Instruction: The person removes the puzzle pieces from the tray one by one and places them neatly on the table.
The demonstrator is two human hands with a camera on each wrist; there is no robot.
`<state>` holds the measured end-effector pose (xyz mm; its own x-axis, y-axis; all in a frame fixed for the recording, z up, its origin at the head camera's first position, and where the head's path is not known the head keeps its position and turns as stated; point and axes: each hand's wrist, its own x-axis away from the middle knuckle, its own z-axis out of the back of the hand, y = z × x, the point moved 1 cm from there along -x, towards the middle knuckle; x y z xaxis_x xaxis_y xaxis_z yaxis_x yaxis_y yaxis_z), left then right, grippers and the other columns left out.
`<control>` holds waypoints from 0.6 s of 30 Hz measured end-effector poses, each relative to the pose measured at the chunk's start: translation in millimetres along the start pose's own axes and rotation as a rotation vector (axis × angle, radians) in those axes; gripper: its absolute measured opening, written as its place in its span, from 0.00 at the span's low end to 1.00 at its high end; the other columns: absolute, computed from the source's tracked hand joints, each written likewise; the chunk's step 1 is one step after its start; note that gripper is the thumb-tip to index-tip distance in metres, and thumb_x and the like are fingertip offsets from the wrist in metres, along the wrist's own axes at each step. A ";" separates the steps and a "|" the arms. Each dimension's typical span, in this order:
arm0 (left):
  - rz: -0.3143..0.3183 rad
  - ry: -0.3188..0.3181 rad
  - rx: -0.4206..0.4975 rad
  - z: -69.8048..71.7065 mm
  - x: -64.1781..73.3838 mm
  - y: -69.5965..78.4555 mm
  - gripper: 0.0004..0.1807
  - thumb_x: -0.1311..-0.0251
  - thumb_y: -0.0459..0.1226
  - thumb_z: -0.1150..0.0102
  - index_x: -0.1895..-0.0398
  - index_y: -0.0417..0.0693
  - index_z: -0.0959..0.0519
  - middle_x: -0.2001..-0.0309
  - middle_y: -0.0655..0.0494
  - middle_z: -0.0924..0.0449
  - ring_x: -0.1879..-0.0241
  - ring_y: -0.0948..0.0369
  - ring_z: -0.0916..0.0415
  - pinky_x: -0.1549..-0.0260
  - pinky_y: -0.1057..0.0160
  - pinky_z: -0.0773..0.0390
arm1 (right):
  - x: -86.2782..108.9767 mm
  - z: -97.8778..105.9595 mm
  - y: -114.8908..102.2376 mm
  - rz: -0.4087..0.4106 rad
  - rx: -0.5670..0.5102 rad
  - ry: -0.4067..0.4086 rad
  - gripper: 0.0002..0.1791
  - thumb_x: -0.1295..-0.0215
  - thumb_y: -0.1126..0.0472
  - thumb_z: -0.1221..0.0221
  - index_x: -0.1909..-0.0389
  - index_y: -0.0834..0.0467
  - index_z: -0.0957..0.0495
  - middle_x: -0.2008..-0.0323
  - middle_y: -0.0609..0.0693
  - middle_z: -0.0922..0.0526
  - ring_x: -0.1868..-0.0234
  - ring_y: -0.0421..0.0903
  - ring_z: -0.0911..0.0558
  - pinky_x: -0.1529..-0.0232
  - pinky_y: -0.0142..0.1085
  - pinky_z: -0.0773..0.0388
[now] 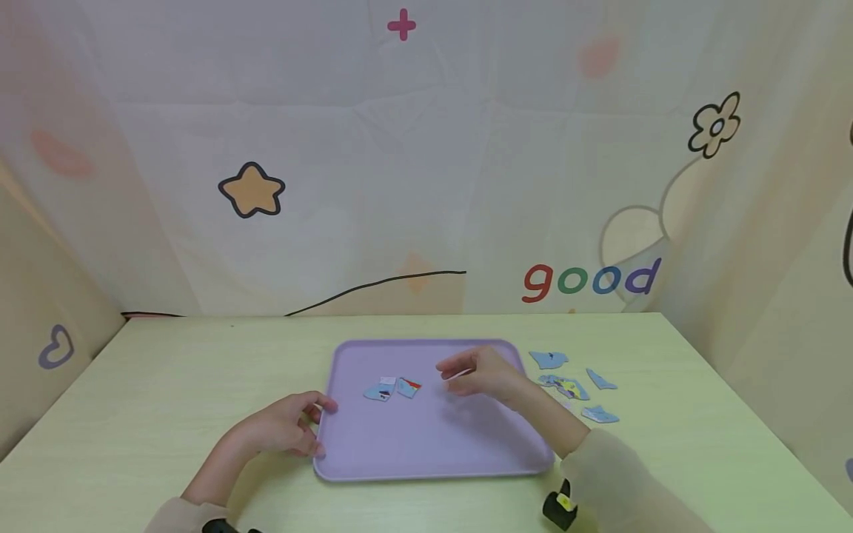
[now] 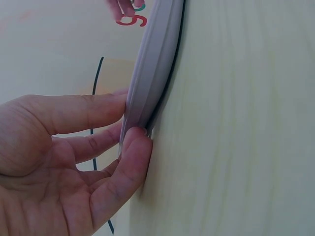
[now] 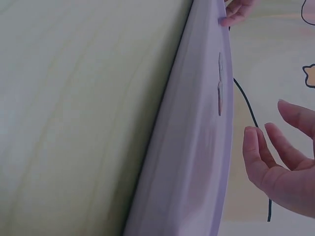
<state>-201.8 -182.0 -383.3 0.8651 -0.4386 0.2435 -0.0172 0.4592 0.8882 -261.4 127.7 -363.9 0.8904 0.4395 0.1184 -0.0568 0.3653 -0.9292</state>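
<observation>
A lilac tray [image 1: 426,459] lies on the table. My left hand [image 1: 286,426] holds its left edge, thumb and fingers bent against the rim, as the left wrist view also shows. Two small groups of puzzle pieces with irregular edges lie in the tray, left of its middle: a blue and white one [image 1: 378,392] and, beside it, a blue piece [image 1: 409,387] with a red strip. Over the tray's right half hovers my right hand [image 1: 483,372], fingers loosely bent and apart. Nothing shows between its fingers in the right wrist view.
To the tray's right lie several more puzzle pieces, including a blue one [image 1: 549,360], a yellow and blue one [image 1: 569,387], a narrow one [image 1: 601,379] and a pale blue one [image 1: 600,414]. A printed curtain [image 1: 426,185] hangs behind the table.
</observation>
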 end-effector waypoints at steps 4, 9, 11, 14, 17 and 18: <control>-0.002 0.001 -0.011 0.8 0.6 0.2 0.30 0.60 0.22 0.37 0.48 0.33 0.34 0.62 0.44 0.37 0.71 0.57 0.28 0.73 0.62 0.27 | -6.3 -12.3 -1.2 -0.007 0.036 0.005 0.21 0.50 0.70 0.39 0.52 0.71 0.25 0.57 0.64 0.21 0.63 0.41 0.21 0.62 0.36 0.22; -0.011 -0.005 -0.019 1.6 0.4 -0.4 0.30 0.59 0.22 0.36 0.49 0.33 0.34 0.61 0.44 0.37 0.71 0.57 0.28 0.73 0.62 0.26 | -13.8 -27.6 -2.8 -0.025 0.028 0.029 0.21 0.52 0.71 0.38 0.54 0.71 0.25 0.59 0.62 0.20 0.66 0.39 0.22 0.67 0.32 0.23; -0.014 -0.007 -0.018 1.7 0.3 -1.0 0.30 0.59 0.22 0.36 0.49 0.33 0.34 0.61 0.44 0.36 0.71 0.57 0.28 0.72 0.61 0.26 | -16.5 -33.8 -2.7 -0.026 0.024 0.041 0.21 0.54 0.72 0.38 0.54 0.72 0.25 0.60 0.61 0.20 0.67 0.39 0.22 0.70 0.31 0.23; -0.015 -0.008 -0.017 1.8 0.2 -1.9 0.30 0.59 0.22 0.36 0.49 0.33 0.34 0.61 0.44 0.36 0.71 0.57 0.27 0.73 0.61 0.26 | -19.9 -42.0 -2.7 -0.032 0.030 0.057 0.22 0.55 0.72 0.38 0.55 0.72 0.24 0.63 0.59 0.20 0.70 0.38 0.22 0.72 0.31 0.24; -0.022 -0.006 -0.022 1.8 -0.3 -2.0 0.30 0.60 0.23 0.36 0.49 0.33 0.34 0.61 0.45 0.37 0.71 0.57 0.28 0.73 0.62 0.26 | -22.0 -48.8 -2.4 -0.035 0.057 0.082 0.21 0.55 0.73 0.37 0.56 0.71 0.24 0.65 0.57 0.20 0.71 0.38 0.23 0.73 0.30 0.24; -0.024 -0.006 -0.023 1.7 -0.4 -1.7 0.30 0.60 0.23 0.36 0.49 0.33 0.34 0.61 0.45 0.37 0.71 0.57 0.28 0.73 0.62 0.26 | -22.6 -50.6 -2.2 -0.040 0.066 0.095 0.21 0.55 0.73 0.37 0.56 0.71 0.24 0.65 0.56 0.20 0.71 0.38 0.23 0.74 0.30 0.25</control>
<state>-203.0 -183.9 -384.3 0.8620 -0.4544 0.2246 0.0150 0.4658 0.8847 -258.5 75.5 -382.3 0.9312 0.3448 0.1186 -0.0469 0.4359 -0.8988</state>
